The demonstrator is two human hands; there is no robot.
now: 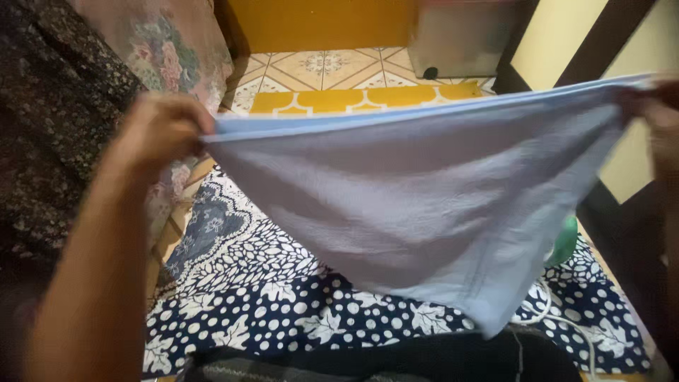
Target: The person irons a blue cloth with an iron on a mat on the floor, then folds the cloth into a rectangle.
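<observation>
Your left hand [159, 131] pinches one corner of a pale blue garment [424, 205], fingers clenched on its folded top band, while your right hand [661, 124], blurred at the right edge of the view, grasps the opposite corner. The soft, finely knitted cloth hangs stretched between them in the air, its upper edge taut and nearly straight, its lower part sagging to a stitched point at near right. Beneath it lies a navy mat [283, 297] printed with white dots and leaves. A white cord [559, 318] curls at near right, yellow patterned floor tiles [332, 78] lie far behind, and floral fabric [163, 49] drapes at far left.
</observation>
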